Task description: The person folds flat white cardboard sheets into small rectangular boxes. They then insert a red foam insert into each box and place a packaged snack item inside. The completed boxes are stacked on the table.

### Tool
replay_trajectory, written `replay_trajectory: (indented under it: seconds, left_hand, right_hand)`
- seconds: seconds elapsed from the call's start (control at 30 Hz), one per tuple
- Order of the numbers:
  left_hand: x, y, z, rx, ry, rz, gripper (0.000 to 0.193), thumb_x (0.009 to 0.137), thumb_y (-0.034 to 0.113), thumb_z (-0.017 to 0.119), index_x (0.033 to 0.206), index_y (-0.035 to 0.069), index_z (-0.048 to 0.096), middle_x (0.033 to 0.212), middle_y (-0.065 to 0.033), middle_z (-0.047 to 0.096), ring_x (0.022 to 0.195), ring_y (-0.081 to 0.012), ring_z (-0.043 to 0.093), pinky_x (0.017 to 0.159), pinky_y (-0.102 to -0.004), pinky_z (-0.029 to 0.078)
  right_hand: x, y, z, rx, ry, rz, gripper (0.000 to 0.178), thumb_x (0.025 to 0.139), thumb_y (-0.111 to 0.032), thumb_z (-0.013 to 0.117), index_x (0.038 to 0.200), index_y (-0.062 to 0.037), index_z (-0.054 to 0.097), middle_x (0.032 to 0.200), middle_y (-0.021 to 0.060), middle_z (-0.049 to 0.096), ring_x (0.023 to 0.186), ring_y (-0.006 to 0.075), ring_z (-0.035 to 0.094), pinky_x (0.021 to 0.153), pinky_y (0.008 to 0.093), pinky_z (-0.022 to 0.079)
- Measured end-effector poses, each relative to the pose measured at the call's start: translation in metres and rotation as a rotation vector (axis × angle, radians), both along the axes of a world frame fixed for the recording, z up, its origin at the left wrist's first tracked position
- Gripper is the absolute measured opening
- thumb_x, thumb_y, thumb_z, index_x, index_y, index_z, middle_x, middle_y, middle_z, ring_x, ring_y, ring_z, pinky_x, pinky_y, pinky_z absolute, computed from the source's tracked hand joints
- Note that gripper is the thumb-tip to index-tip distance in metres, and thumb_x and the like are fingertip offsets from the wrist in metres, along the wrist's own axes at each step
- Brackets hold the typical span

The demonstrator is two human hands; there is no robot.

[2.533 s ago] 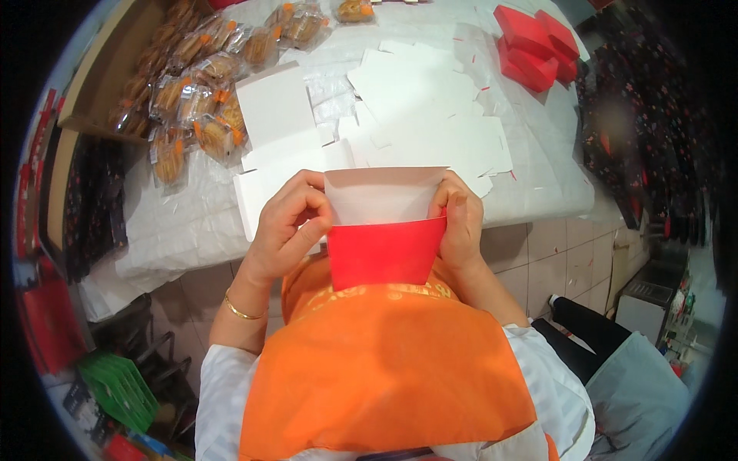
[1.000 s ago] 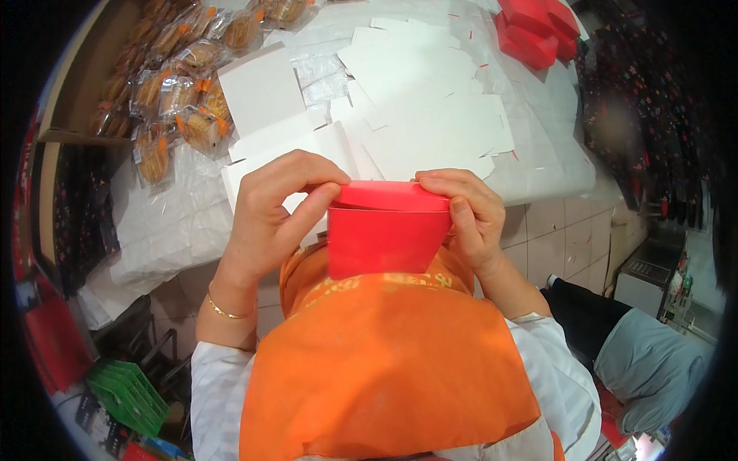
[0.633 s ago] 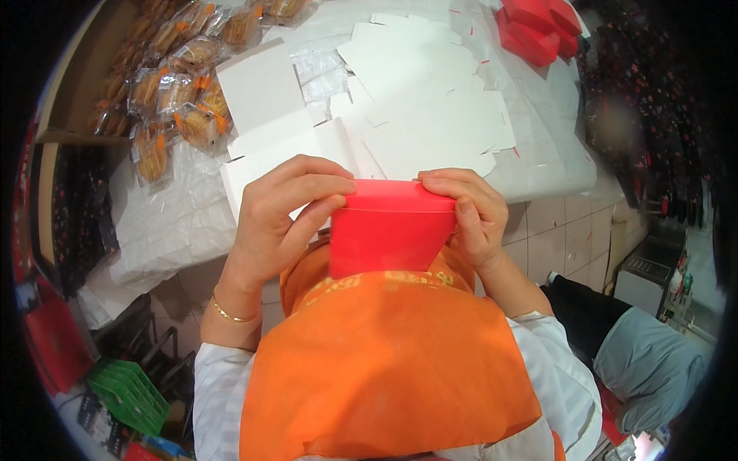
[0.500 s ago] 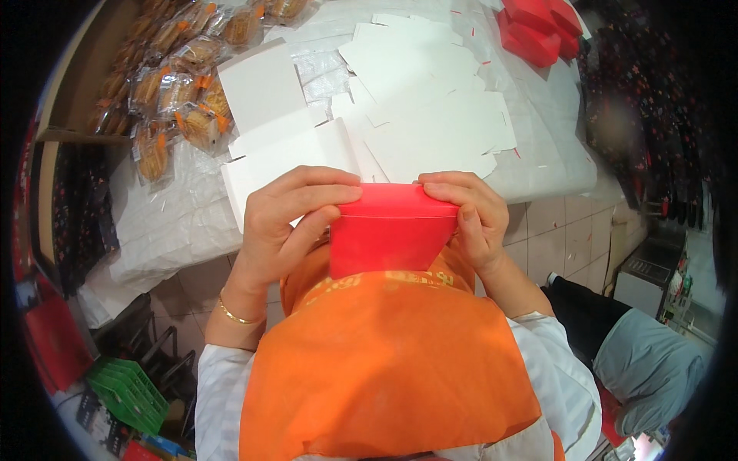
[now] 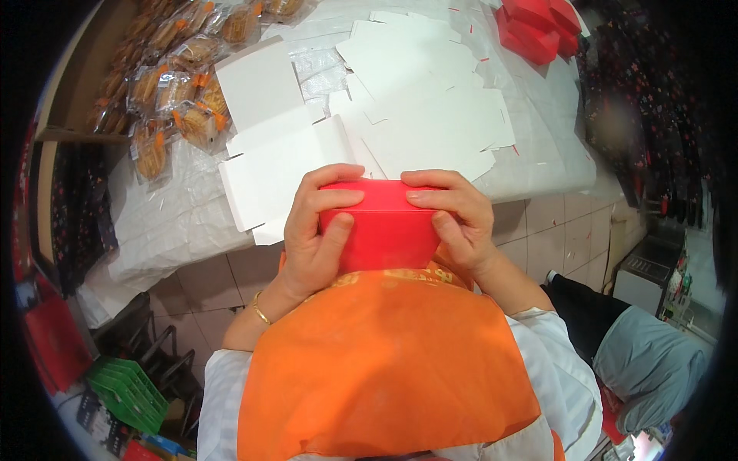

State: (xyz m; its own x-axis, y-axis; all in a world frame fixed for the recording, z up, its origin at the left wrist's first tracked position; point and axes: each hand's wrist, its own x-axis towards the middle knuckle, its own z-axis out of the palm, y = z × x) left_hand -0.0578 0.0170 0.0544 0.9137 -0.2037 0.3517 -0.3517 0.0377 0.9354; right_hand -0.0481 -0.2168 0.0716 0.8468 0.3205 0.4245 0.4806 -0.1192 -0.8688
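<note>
A red cardboard box (image 5: 390,240) is held up in front of my orange apron, near the table's front edge. My left hand (image 5: 317,230) grips its left side, fingers over the top and thumb against the front face. On the right side my right hand (image 5: 460,219) holds it the same way, fingers on top and thumb at the front. The box's underside and back are hidden. Just beyond my hands lie unfolded white cardboard sheets (image 5: 419,100), and a partly folded white one (image 5: 288,157) sits beside my left hand.
Wrapped pastries (image 5: 196,123) are heaped at the far left beside a brown carton (image 5: 77,92). Folded red boxes (image 5: 538,31) stand at the far right of the white-covered table (image 5: 553,173). A green crate (image 5: 127,396) is low left; another person (image 5: 649,361) is at the right.
My left hand has shifted right and now wraps the box's left side. My right hand has slid slightly left along the top. The box's top edge now looks more even and closed.
</note>
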Motion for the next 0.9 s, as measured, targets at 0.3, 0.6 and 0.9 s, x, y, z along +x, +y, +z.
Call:
replay_trajectory:
  seconds: [0.3,0.6,0.9]
  left_hand:
    - [-0.005,-0.011,-0.005,0.054,0.074,0.081,0.03,0.092,0.006,0.056,0.12,0.007,0.048,0.143,-0.0195,0.04,0.129,-0.0285,0.042,0.106,-0.0398,0.038]
    - [-0.004,-0.013,0.002,-0.026,0.217,0.104,0.048,0.087,0.0,0.059,0.131,0.008,0.041,0.147,-0.0177,0.038,0.131,-0.0251,0.041,0.108,-0.0373,0.037]
    - [0.011,-0.024,-0.006,0.06,0.314,0.115,0.055,0.09,0.003,0.059,0.14,0.003,0.035,0.141,-0.0141,0.045,0.126,-0.0216,0.046,0.109,-0.0349,0.036]
  right_hand:
    - [-0.013,0.023,-0.011,0.004,0.178,-0.139,0.037,0.086,0.0,0.057,0.122,-0.0025,0.047,0.132,0.0212,0.048,0.122,0.0294,0.05,0.105,0.0399,0.039]
    - [-0.01,0.025,-0.011,0.145,0.491,-0.133,0.073,0.088,-0.007,0.06,0.149,-0.0039,0.019,0.147,0.0187,0.036,0.136,0.0287,0.036,0.114,0.0407,0.03]
    - [-0.026,0.017,-0.044,0.214,0.831,-0.102,0.086,0.091,-0.019,0.068,0.154,-0.0001,0.013,0.147,0.0162,0.038,0.137,0.0238,0.037,0.114,0.0381,0.031]
